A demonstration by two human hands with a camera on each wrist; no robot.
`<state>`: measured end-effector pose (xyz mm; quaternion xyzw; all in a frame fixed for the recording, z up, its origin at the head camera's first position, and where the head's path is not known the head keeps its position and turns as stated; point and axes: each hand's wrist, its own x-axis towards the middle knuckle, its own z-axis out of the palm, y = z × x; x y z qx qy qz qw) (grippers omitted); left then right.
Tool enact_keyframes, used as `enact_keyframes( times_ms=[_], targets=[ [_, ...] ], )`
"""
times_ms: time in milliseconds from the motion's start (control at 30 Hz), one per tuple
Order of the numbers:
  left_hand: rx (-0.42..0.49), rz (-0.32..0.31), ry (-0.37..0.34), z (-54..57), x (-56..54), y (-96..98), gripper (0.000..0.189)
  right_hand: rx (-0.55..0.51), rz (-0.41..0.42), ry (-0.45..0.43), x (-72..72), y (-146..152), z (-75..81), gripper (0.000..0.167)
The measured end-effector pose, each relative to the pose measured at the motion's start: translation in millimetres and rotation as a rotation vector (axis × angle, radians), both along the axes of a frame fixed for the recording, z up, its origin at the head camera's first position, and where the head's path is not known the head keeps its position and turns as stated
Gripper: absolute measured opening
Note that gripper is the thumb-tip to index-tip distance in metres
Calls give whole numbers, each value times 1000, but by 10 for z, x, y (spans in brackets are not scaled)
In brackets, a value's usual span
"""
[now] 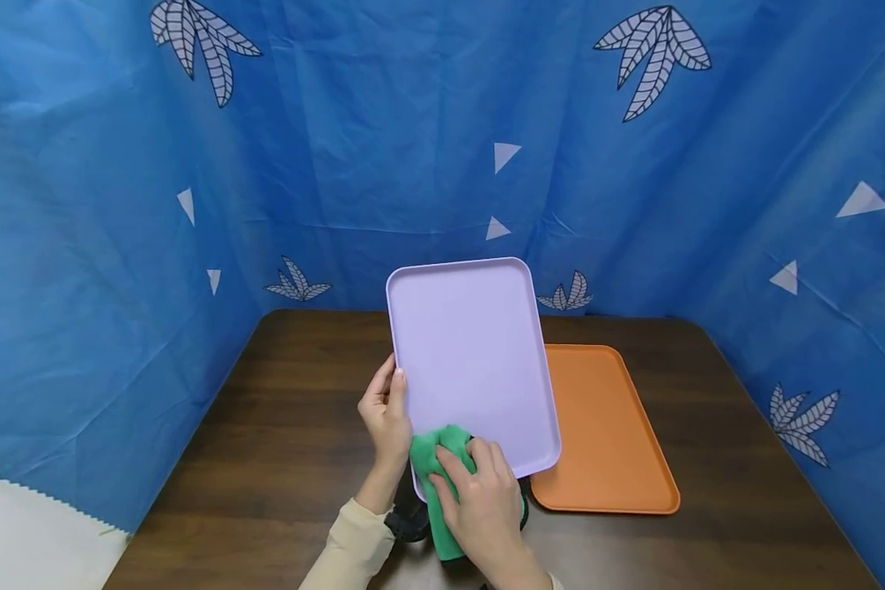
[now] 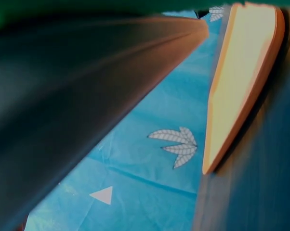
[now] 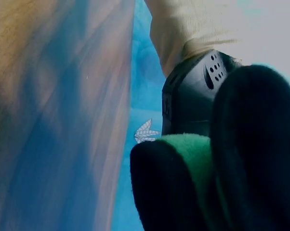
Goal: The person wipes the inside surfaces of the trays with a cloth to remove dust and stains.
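Observation:
A light purple rectangular tray (image 1: 472,352) is held up at a tilt above the table. My left hand (image 1: 387,416) grips its left edge, thumb along the front rim. With curled fingers my right hand (image 1: 484,501) holds a green cloth (image 1: 424,455) against the tray's lower left corner, and part of the cloth hangs below. Up close in the right wrist view, the cloth (image 3: 191,147) shows green and very dark folds. A dark, blurred surface crosses the left wrist view, where neither hand's fingers show.
An orange tray (image 1: 608,434) lies on the brown wooden table (image 1: 288,426) to the right, partly covered by the purple tray in the head view. Blue patterned curtains (image 1: 413,147) surround the table's back and sides. A black device (image 3: 191,98) sits on the left wrist.

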<state>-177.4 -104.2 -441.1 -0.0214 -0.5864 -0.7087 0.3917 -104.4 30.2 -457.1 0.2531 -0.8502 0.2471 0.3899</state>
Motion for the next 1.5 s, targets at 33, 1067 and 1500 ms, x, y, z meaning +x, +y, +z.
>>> enact_keyframes(
  times_ms=[33,1067,1500],
  targets=[
    [2,5,1,-2,-2,-6,31,7,6,1,4,-17,4,32],
    [87,11,3,27,-37,-68,32,-82,-56,-87,-113,158,1,33],
    [103,-4,41,-6,-61,-173,33,-135,-211,-104,-284,488,-23,36]
  ],
)
